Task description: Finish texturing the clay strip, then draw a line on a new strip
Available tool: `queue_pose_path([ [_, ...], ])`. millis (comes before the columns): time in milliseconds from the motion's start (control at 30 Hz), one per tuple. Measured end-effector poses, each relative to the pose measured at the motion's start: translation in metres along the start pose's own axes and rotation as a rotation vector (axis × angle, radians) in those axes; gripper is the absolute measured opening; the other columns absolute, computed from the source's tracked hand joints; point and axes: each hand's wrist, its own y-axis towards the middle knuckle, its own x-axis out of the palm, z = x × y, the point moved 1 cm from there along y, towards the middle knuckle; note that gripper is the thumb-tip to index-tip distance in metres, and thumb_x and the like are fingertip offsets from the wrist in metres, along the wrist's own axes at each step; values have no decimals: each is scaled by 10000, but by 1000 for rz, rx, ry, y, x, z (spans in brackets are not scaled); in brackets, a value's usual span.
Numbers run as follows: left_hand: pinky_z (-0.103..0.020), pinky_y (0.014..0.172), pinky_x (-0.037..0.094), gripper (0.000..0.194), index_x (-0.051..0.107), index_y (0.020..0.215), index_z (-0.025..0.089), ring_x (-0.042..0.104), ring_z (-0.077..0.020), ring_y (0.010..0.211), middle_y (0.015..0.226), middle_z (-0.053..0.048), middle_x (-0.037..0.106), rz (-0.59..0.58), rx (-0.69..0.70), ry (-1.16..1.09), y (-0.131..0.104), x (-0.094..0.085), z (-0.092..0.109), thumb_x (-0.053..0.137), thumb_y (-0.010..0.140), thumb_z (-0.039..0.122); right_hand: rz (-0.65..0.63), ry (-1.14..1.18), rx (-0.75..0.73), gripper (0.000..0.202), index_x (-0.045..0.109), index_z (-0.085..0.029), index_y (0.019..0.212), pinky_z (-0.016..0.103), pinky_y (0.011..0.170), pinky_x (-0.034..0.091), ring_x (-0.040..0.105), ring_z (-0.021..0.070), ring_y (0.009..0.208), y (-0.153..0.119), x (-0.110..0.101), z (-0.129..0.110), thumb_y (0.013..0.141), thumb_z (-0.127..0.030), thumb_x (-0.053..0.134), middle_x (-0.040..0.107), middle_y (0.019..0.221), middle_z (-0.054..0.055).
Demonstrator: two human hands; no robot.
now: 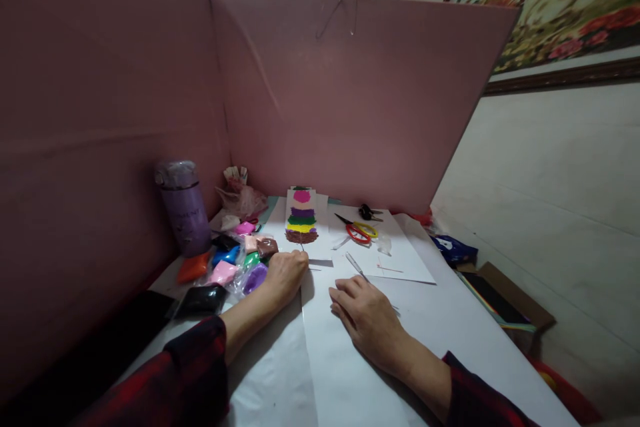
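Note:
My left hand (289,275) is closed just below a white card (311,203) with stacked bands of pink, purple, green, yellow and brown. A thin dark stick (302,247) rises from its fingertips toward the card's lower edge. My right hand (367,313) rests on the white paper with its fingers a little apart, and nothing shows in its grip. Just beyond its fingers lies a slim pale tool (354,263), partly hidden by the hand. Scissors (359,233) with red and yellow handles lie farther back.
Colourful clay packets (223,273) lie left of my left hand, with a purple bottle (185,210) behind them. A black-handled item (367,213) is behind the scissors. Pink panels (340,107) enclose the back and left. A blue packet (455,248) sits at the right.

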Motion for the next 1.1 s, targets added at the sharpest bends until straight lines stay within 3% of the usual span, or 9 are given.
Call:
queue_pose_path([
  [267,-390,723,510,404,643,1039,22,686,-332,915,961,-246,673,13,-45,13,7,-2,-5,266,894,9,-36,9,18,130,648,-180,969,381,800,472,549,245,914,1,-2,0,906,-141,540,663,994,81],
  [500,-384,732,495,355,665,1006,61,678,-322,904,980,-213,680,9,-4,-32,3,-2,-6,324,907,58,-4,43,15,144,665,-177,984,389,805,486,573,251,922,0,-2,1,901,-139,554,681,1019,86],
  [700,-359,756,468,334,663,1027,93,668,-290,893,988,-184,680,19,-25,-150,-7,-3,-6,348,913,90,120,167,46,189,696,-177,914,365,823,498,606,229,934,-1,3,10,941,-154,511,711,982,73],
  [833,-362,796,450,263,675,925,126,646,-284,934,964,-159,679,33,-82,-322,-10,-5,-6,417,887,93,134,180,51,203,704,-187,884,356,819,501,615,221,927,-1,4,11,947,-163,512,719,977,63],
  [967,-314,734,467,180,667,851,154,642,-239,893,854,-96,670,5,-189,-626,15,-20,-18,492,887,136,98,143,43,172,704,-181,879,366,812,500,612,228,920,-1,3,9,930,-161,542,714,972,67],
  [1033,-303,650,486,181,660,945,121,647,-211,776,803,-89,652,-32,-276,-814,37,-32,-32,495,920,190,83,130,44,157,704,-174,885,372,816,498,607,234,925,-1,2,8,923,-157,552,711,971,73],
  [1100,-340,697,531,246,619,1086,107,643,-197,820,951,-98,653,-41,-343,-997,59,-41,-50,533,935,281,72,130,47,156,701,-169,887,375,816,496,603,235,926,-1,1,7,923,-154,550,707,971,75],
])
